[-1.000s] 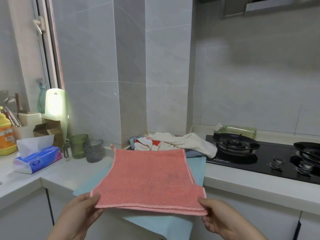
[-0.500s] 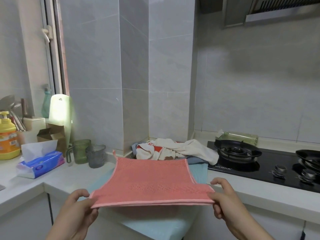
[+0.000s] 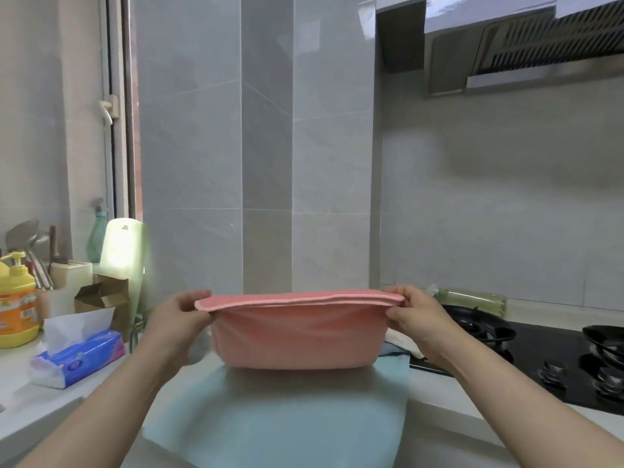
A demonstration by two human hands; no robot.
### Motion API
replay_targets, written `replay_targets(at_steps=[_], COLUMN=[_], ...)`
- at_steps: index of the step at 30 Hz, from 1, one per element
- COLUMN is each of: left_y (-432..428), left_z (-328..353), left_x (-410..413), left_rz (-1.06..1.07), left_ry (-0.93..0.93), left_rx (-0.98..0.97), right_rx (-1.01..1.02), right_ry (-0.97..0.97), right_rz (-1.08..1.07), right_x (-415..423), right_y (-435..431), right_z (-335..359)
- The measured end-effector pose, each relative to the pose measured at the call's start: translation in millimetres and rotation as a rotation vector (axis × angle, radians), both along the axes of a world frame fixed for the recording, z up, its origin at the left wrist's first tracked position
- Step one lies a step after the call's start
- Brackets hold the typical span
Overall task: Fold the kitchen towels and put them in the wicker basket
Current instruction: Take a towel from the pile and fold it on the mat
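Observation:
A pink kitchen towel point(image 3: 297, 336) hangs folded in the air over the counter, its doubled top edge stretched level between my hands. My left hand point(image 3: 177, 315) pinches the left corners and my right hand point(image 3: 413, 314) pinches the right corners. Under it a light blue towel point(image 3: 280, 420) lies flat on the counter and droops over the front edge. A bit of white cloth point(image 3: 400, 342) shows behind my right wrist; the rest of the pile is hidden by the pink towel. No wicker basket is in view.
A tissue pack point(image 3: 76, 358), a yellow soap bottle point(image 3: 15, 302), a utensil holder point(image 3: 69, 278) and a cardboard box point(image 3: 103, 293) stand at the left. A black gas hob point(image 3: 526, 359) lies at the right with a bottle point(image 3: 472, 298) behind it. Tiled walls close the back.
Both hands have lifted the pink towel's near edge up and away from me, so the towel now hangs doubled. The camera has tilted upward.

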State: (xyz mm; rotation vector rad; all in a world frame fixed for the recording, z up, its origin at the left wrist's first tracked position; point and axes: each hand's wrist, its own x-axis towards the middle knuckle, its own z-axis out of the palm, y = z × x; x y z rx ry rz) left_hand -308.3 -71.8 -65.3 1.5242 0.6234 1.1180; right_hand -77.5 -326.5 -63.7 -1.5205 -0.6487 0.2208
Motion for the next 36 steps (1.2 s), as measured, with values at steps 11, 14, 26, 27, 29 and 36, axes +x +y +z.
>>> replay_targets(at_steps=[11, 14, 26, 27, 29, 36], left_y=[12, 14, 55, 59, 66, 78], left_z=[68, 78, 33, 26, 15, 1], left_x=[10, 17, 49, 53, 61, 73], left_rz=[0.205, 0.268, 0.253, 0.246, 0.227, 0.217], left_ry=[-0.066, -0.091, 0.201, 0.212, 0.222, 0.203], left_rx=[0.43, 0.474, 0.46, 0.453, 0.428, 0.372], right_rx=[0.136, 0.14, -0.19, -0.19, -0.124, -0.009], right_ry=[-0.348, -0.349, -0.46, -0.405, -0.184, 0.06], right_rz=[-0.234, -0.208, -0.352, -0.324, -0.207, -0.06], right_x=[-4, -6, 13, 17, 24, 50], right_y=[2, 4, 28, 32, 41, 56], right_z=[75, 84, 49, 43, 32, 17])
